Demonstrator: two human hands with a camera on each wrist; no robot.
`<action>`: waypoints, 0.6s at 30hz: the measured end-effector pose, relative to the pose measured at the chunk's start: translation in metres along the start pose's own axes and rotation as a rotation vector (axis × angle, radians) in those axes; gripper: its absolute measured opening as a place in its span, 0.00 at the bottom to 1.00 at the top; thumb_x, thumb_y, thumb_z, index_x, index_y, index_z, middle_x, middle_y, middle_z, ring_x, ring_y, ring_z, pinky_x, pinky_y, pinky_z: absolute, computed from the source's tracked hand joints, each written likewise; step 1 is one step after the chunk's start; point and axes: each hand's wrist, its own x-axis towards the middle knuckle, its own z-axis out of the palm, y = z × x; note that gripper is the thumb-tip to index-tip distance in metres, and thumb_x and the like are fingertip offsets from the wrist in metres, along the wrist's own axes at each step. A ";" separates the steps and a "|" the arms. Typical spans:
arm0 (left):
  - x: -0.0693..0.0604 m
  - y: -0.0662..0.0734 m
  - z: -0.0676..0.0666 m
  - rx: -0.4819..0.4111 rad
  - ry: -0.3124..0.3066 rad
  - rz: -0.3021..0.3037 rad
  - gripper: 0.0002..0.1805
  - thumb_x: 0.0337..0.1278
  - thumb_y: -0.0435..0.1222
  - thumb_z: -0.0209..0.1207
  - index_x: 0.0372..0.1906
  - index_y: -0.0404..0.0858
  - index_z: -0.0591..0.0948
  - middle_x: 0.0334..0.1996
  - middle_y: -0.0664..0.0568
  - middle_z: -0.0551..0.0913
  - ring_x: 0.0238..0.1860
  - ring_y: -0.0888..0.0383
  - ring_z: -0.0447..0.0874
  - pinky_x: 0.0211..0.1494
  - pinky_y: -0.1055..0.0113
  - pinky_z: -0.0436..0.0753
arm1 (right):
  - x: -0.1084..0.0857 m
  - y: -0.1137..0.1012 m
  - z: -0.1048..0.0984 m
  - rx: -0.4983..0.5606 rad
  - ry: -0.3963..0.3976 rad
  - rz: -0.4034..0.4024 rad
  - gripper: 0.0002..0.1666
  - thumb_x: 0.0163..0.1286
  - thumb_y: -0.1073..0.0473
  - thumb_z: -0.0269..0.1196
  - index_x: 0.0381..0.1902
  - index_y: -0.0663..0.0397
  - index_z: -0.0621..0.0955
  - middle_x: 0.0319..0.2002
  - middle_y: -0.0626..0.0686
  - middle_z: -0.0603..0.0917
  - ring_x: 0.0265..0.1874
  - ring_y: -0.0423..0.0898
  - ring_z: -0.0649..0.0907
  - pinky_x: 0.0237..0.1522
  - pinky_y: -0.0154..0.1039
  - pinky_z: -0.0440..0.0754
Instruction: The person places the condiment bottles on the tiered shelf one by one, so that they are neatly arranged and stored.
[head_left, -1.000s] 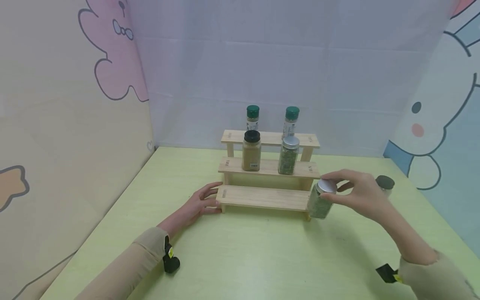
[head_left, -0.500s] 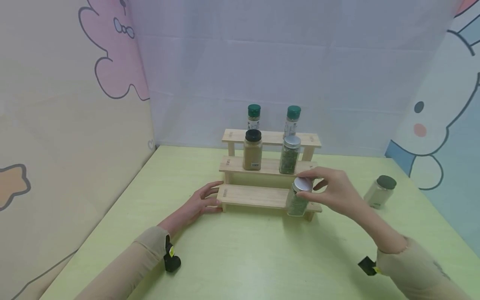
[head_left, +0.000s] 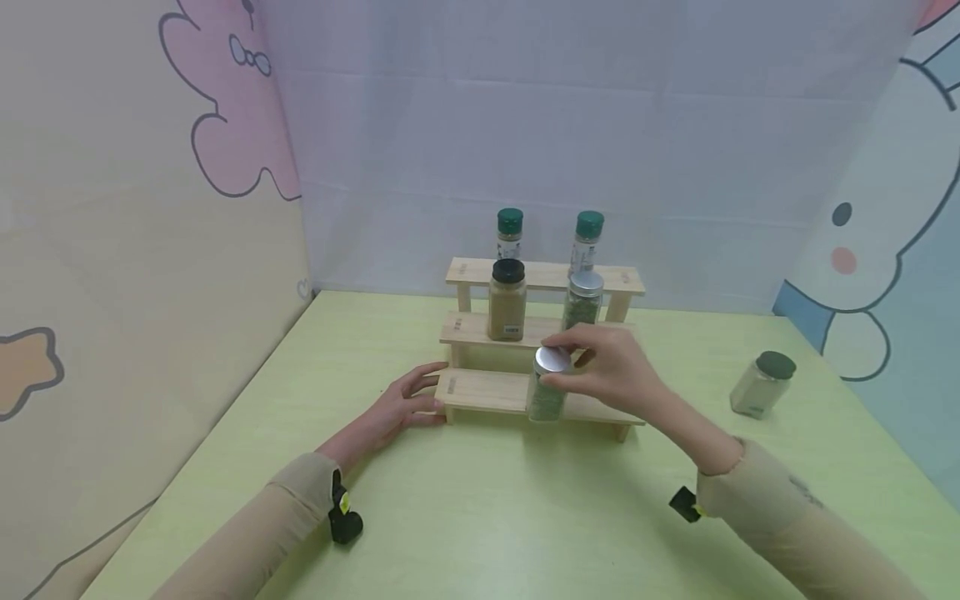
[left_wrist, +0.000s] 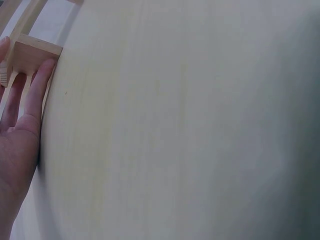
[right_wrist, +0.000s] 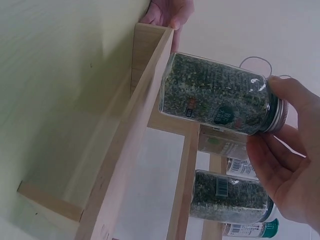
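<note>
My right hand (head_left: 611, 367) pinches the silver lid of a glass jar of dried green herbs (head_left: 546, 398) between thumb and fingers. The jar is at the middle of the bottom step of a three-step wooden rack (head_left: 480, 390); whether its base touches the wood I cannot tell. In the right wrist view the herb jar (right_wrist: 215, 95) has its label-printed side towards the camera. At the rack's left end, my left hand (head_left: 397, 410) touches the bottom step with extended fingers. Those fingers (left_wrist: 37, 95) lie against the wooden end piece (left_wrist: 35, 52) in the left wrist view.
A black-lidded jar of tan powder (head_left: 507, 308) and a silver-lidded herb jar (head_left: 582, 302) stand on the middle step. Two green-capped bottles (head_left: 510, 233) stand on top. Another dark-lidded jar (head_left: 761, 387) stands on the table at right. Printed cloth walls enclose the table.
My right hand has carried the herb jar leftwards from the rack's right end to the middle of the bottom step. My left hand has stayed at the rack's left end.
</note>
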 end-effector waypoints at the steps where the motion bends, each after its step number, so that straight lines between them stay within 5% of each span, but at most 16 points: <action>1: 0.000 0.000 0.000 0.002 -0.002 0.002 0.40 0.64 0.29 0.59 0.77 0.48 0.57 0.74 0.39 0.59 0.61 0.51 0.77 0.60 0.55 0.85 | 0.003 -0.001 0.002 -0.003 -0.003 -0.006 0.22 0.52 0.56 0.78 0.46 0.53 0.87 0.39 0.49 0.89 0.35 0.40 0.85 0.33 0.31 0.87; 18: -0.001 0.001 0.001 -0.006 -0.020 0.024 0.39 0.64 0.27 0.56 0.77 0.46 0.56 0.74 0.37 0.59 0.59 0.53 0.79 0.61 0.53 0.84 | 0.039 -0.001 0.038 -0.037 -0.009 -0.001 0.24 0.54 0.50 0.76 0.46 0.55 0.87 0.40 0.51 0.90 0.36 0.42 0.85 0.34 0.38 0.88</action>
